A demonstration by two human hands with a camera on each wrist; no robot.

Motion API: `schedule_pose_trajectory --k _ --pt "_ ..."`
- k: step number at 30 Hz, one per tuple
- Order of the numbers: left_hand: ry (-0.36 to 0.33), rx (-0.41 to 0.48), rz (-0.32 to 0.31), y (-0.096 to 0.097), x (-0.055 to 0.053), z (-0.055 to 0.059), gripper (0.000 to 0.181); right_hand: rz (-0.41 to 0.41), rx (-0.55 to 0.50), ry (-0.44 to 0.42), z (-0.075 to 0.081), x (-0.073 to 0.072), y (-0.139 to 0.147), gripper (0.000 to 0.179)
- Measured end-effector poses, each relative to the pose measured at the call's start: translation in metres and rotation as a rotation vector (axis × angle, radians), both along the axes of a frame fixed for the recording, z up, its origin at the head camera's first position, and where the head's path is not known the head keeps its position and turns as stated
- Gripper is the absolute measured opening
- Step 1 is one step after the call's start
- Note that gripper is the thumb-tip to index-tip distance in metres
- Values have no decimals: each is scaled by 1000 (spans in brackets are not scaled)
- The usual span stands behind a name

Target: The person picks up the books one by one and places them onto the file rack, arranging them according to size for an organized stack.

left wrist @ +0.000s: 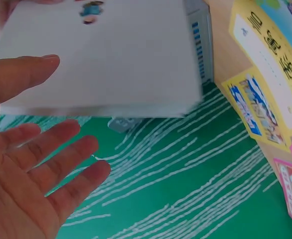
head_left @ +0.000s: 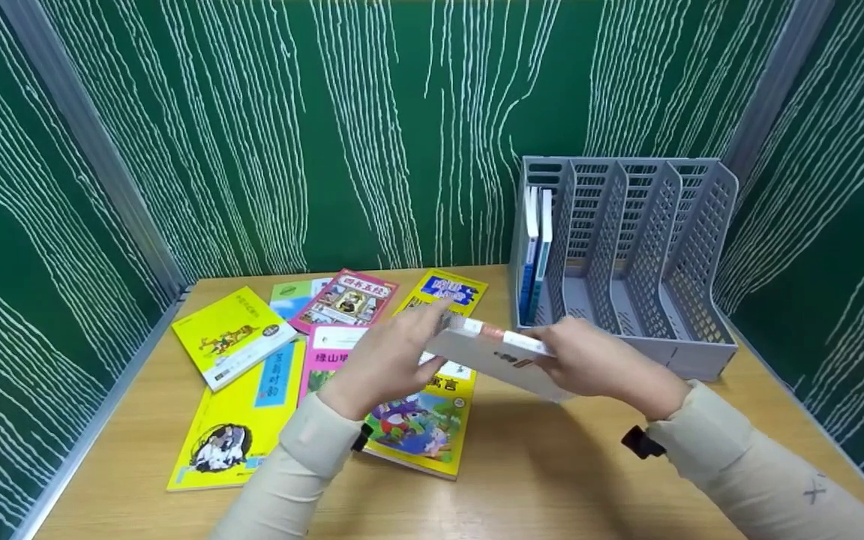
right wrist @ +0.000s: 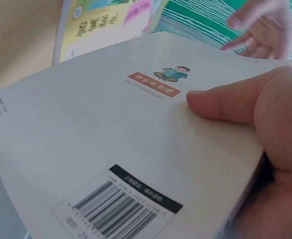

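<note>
A white-backed book with a barcode is held up over the table, tilted. My right hand grips it at one edge, its thumb lying on the white cover. At the book's opposite end is my left hand, fingers spread and fairly straight. In the left wrist view the thumb overlaps the white cover and the fingers stand apart below the book's edge; whether they touch it I cannot tell. Below the left hand lies a yellow book with a cartoon cover.
On the right stands a grey file rack with several compartments; two thin books stand upright in its leftmost one. Several books lie overlapping on the left, among them a yellow book and a pink-red book. Green walls enclose the table.
</note>
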State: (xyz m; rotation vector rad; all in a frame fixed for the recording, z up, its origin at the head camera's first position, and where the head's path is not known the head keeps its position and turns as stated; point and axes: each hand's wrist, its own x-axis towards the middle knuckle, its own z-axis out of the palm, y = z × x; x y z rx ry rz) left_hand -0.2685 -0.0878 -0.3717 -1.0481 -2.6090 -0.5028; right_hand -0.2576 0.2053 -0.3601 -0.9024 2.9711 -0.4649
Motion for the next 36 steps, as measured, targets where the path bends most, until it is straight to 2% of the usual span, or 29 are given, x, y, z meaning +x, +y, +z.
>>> schedule_pose_trajectory --k 3,9,12,17,23,30,36 --pt "0 -5 45 -7 -1 0 76 -3 -33 11 6 2 9 32" --pt "-64 -25 143 -20 -3 -2 72 -14 -74 40 18 7 25 36" --pt "-92 -28 181 -26 -5 -5 70 -36 -81 64 21 10 31 34" --pt "-97 -20 231 -40 -6 -13 70 -65 -103 110 27 12 41 34" --pt "-119 -2 293 -55 -6 -21 71 -128 -143 143 35 16 52 36" --pt "-186 -38 368 -71 -8 -30 68 -214 -185 136 39 15 65 42" --pt "-206 -66 408 -82 -11 -36 67 -303 -251 145 42 15 72 45"
